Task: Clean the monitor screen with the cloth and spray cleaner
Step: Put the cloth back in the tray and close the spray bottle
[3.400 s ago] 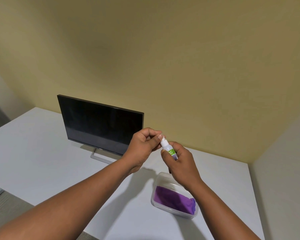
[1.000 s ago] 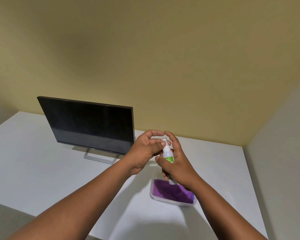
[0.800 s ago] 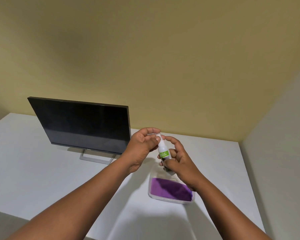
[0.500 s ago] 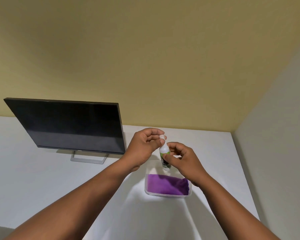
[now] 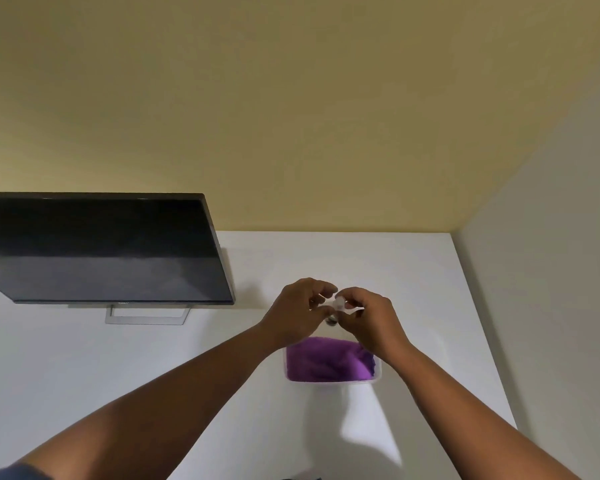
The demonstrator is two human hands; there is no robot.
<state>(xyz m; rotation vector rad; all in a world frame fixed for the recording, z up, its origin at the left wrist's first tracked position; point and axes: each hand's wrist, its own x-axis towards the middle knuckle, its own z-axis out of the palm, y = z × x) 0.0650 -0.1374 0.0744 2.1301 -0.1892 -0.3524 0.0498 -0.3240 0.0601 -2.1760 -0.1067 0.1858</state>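
Note:
The dark monitor [image 5: 101, 247] stands on its silver stand at the left of the white table [image 5: 153, 375]. A purple cloth [image 5: 326, 360] lies in a clear plastic container [image 5: 379, 373] right of centre. Just above the container's far end, both hands meet around the small white spray bottle [image 5: 339, 302]. My right hand [image 5: 373, 322] curls round the bottle's body and hides most of it. My left hand [image 5: 298, 313] pinches at the bottle's white top. Only the pale top and a dark bit below show between the fingers.
A yellow wall runs behind the table and a grey wall closes the right side along the table's edge. Bare white tabletop lies between the monitor stand [image 5: 148, 315] and the container, and in front of both.
The view has swung right, so the monitor now sits at the left edge. Both hands have lowered with the bottle toward the container, and the green label is now hidden by the fingers.

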